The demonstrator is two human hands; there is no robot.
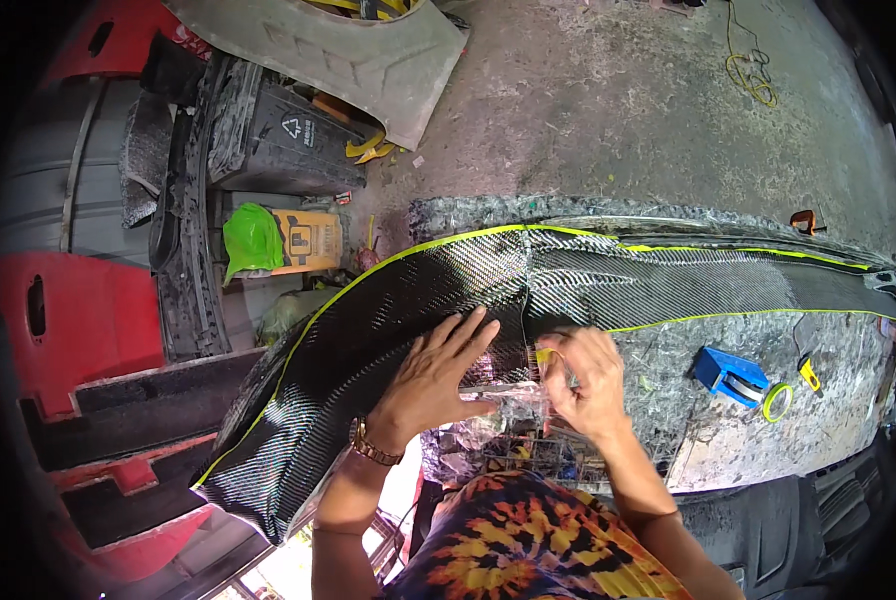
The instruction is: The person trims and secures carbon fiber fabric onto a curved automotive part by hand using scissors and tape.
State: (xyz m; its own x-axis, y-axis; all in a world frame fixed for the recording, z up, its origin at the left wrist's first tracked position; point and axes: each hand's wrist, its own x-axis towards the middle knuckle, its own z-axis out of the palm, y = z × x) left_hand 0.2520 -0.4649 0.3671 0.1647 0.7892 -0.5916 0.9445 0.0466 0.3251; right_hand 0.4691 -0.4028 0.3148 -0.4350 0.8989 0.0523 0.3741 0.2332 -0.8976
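A long curved piece covered in glossy black woven cloth [358,320], edged with bright yellow-green tape, lies across the workbench. A crosswise seam runs down its middle. My left hand [433,375] rests flat on the cloth left of that seam, fingers spread. At the seam's near end, my right hand [580,380] has curled fingers around a small yellow item, too hidden to identify. To the right on the bench [658,440] are a blue tape dispenser [730,378], a yellow-green tape roll [778,402] and a yellow cutter [808,372].
Red moulded panels [68,330] stand at left beside a dark bin [278,135], a grey panel [338,55] and a box [306,240] with a green bag [251,240]. A yellow cord [753,75] lies on the concrete floor [618,110]; an orange clamp [806,221] sits behind the piece.
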